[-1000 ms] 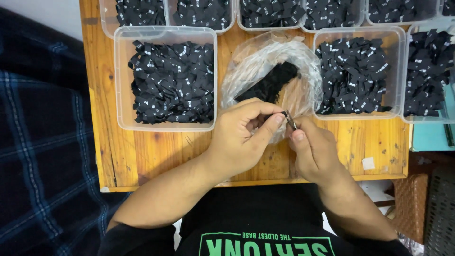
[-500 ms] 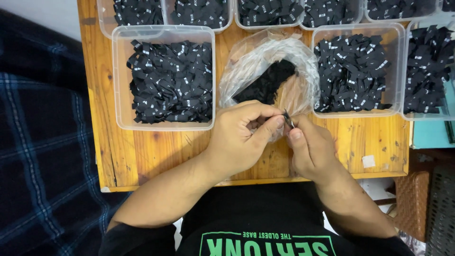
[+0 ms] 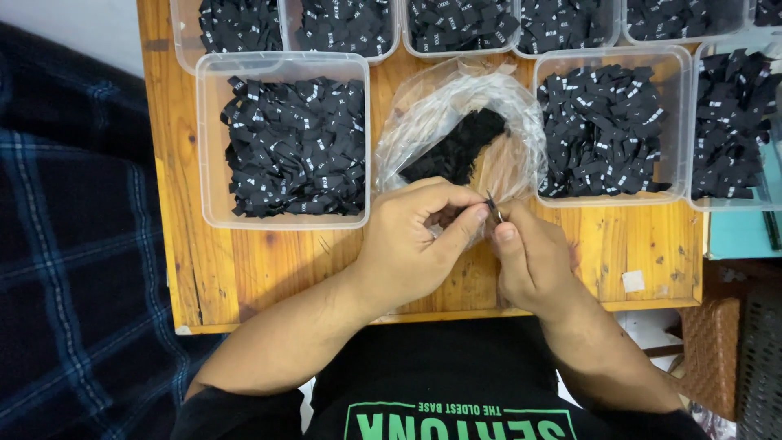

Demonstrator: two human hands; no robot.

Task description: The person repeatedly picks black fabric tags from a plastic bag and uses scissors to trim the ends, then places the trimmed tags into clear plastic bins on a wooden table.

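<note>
My left hand (image 3: 415,240) and my right hand (image 3: 529,261) meet over the wooden table (image 3: 252,269), fingertips pinched together on a small black fabric label (image 3: 492,205). Just beyond them lies a clear plastic bag (image 3: 456,106) with a heap of black labels inside. A clear plastic tub (image 3: 285,143) full of black labels with white marks sits to the left of the bag. Another such tub (image 3: 611,130) sits to its right.
More tubs of black labels line the table's far edge (image 3: 456,24), and one more stands at the far right (image 3: 737,122). A small white scrap (image 3: 633,281) lies near the front right corner. Dark plaid fabric (image 3: 73,261) lies left of the table.
Both hands stay in the same place; the fingers have shifted slightly around the small label. The view has drifted a little.
</note>
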